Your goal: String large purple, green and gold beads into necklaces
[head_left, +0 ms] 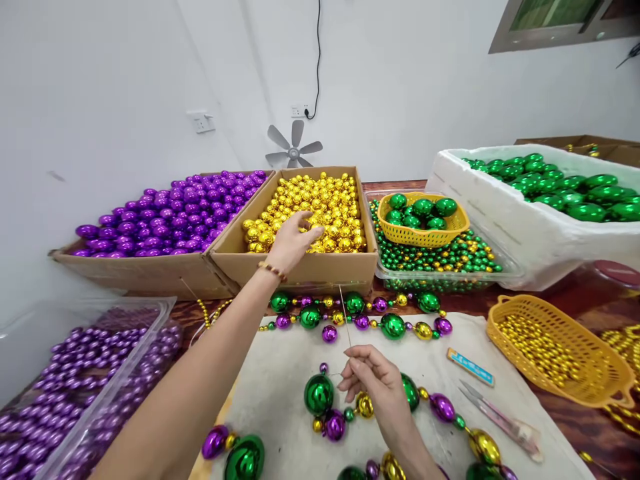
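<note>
My left hand (295, 239) reaches over the cardboard box of shiny gold balls (320, 200), fingers apart and nothing visible in them. A bead bracelet (273, 270) circles that wrist. Pinched in my right hand (375, 383) is a long thin needle (345, 313) pointing up. Beneath and beside this hand lies a strung bead garland with a large green ball (319, 395), purple balls (335, 425) and gold balls (365, 404). Another garland stretches behind it, with a green ball (393, 326) among purple and gold ones. Both rest around a pale cloth (280, 373).
Left stand a box of purple balls (175, 213) and a clear tub of purple beads (165, 313). Right are a yellow basket of green balls (423, 233), a foam box (475, 220) and a yellow basket of gold beads (600, 370). A knife (505, 417) lies near a blue packet (470, 367).
</note>
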Demonstrator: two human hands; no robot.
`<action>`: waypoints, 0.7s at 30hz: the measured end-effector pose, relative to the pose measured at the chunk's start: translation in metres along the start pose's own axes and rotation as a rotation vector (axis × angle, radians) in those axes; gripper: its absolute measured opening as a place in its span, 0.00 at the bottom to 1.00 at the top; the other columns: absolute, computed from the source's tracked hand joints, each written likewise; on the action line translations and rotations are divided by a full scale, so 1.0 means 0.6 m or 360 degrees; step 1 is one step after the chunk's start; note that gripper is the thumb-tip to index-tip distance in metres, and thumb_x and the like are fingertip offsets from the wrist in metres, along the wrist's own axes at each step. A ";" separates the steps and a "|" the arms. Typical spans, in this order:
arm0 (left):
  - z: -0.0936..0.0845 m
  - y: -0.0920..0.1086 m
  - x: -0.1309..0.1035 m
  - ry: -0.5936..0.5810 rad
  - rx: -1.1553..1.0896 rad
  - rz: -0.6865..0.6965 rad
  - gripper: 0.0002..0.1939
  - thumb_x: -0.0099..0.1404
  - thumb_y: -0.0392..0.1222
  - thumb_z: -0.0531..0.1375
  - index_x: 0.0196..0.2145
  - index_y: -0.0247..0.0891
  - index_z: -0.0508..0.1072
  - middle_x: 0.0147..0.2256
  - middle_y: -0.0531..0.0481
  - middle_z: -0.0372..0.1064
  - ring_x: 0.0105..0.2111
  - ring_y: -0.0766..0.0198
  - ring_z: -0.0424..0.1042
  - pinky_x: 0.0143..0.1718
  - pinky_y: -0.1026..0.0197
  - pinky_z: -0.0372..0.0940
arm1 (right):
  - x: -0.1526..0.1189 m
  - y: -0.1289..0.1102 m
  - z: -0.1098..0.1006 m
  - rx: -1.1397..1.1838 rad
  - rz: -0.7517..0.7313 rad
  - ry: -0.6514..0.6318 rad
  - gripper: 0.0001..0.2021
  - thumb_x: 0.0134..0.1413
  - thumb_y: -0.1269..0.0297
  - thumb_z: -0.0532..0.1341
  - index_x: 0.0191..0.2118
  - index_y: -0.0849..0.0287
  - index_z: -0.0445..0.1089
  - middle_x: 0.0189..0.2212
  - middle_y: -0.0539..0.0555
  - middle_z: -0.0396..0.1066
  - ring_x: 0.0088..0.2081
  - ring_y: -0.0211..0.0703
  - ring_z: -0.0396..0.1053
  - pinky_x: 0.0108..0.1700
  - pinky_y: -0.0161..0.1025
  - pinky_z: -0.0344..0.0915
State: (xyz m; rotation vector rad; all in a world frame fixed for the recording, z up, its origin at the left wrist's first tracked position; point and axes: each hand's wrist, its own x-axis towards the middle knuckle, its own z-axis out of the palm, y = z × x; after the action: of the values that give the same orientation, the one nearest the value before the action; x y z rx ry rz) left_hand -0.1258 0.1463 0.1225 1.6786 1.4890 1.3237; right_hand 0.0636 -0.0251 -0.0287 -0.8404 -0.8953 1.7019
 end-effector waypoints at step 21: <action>0.008 -0.086 -0.294 0.0328 -0.1982 -0.0847 0.10 0.64 0.36 0.61 0.43 0.36 0.75 0.43 0.45 0.74 0.50 0.51 0.71 0.57 0.47 0.63 | -0.039 0.021 -0.009 -0.0774 0.0015 -0.0078 0.15 0.59 0.52 0.58 0.33 0.60 0.73 0.19 0.51 0.67 0.17 0.36 0.63 0.20 0.32 0.58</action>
State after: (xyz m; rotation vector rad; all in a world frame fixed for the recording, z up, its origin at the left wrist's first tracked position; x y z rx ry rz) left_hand -0.1278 -0.0060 0.0200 0.3359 0.7392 1.5806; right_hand 0.0689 -0.0493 -0.0395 -1.1236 -1.3704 1.5369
